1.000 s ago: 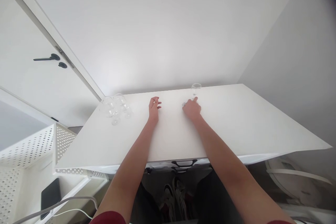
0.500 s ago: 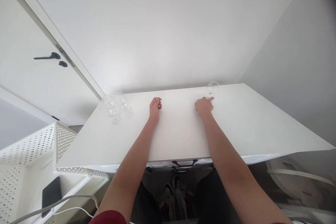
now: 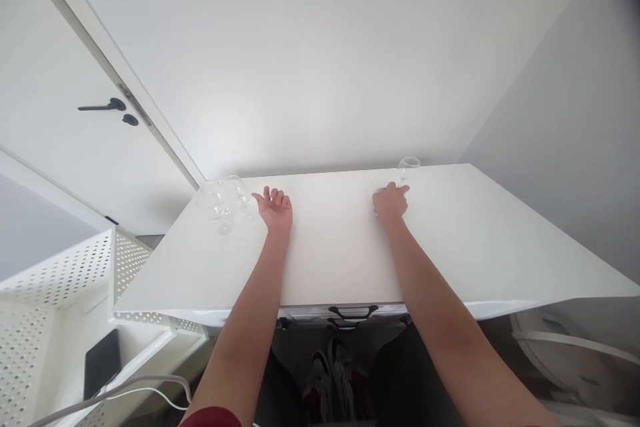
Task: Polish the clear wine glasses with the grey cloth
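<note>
A clear stemmed glass (image 3: 409,167) stands near the back edge of the white table (image 3: 450,247), right of centre. My right hand (image 3: 389,201) is closed low on the glass, around its stem and foot. A cluster of clear stemmed glasses (image 3: 223,201) stands at the table's back left corner. My left hand (image 3: 274,208) is palm up with fingers spread and lightly curled, just right of that cluster, holding nothing and not touching the glasses.
A white wall rises behind the table. A white door with a black handle (image 3: 104,107) is at left. White perforated shelving (image 3: 60,273) stands lower left with a dark device (image 3: 101,361) and cables. Black handles (image 3: 353,313) show under the table's front edge.
My right hand slid the single glass rightward along the back edge. My left hand turned palm up and moved left toward the cluster of glasses.
</note>
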`<state>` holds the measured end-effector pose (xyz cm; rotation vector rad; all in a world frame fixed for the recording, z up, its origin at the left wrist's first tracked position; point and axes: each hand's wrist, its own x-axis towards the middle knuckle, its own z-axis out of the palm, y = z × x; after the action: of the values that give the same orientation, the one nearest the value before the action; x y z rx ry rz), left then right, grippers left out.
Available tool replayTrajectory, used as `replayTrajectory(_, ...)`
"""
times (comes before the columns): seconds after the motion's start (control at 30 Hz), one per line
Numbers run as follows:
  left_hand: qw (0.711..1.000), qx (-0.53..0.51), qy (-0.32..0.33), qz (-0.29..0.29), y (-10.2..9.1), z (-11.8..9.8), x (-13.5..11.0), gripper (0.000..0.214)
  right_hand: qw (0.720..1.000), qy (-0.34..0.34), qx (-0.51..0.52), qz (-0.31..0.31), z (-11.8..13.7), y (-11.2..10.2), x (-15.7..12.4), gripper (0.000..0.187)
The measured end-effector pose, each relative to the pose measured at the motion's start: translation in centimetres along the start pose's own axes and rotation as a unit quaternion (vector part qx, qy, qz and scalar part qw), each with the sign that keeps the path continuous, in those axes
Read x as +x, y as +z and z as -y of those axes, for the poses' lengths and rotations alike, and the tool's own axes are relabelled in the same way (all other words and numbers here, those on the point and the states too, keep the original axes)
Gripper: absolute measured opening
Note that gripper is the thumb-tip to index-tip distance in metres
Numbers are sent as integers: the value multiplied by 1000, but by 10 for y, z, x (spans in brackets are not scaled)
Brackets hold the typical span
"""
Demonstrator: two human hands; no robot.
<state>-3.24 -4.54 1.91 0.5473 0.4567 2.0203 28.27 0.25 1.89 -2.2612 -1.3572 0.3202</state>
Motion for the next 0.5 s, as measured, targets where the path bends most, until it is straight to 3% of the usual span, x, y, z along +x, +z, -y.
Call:
replayTrajectory(0.2, 998, -51, 37, 11, -9, -9, 2, 65, 996, -81, -16, 24, 12, 5, -11, 32)
replayTrajectory(0.37, 997, -53, 43, -42, -10, -16, -1, 71, 995, -86, -32, 41, 13, 9, -11, 32)
replayTrajectory(0.5, 994, -86, 60, -34, -16, -16, 1, 68, 995, -90, -31, 39, 12, 9, -11, 32)
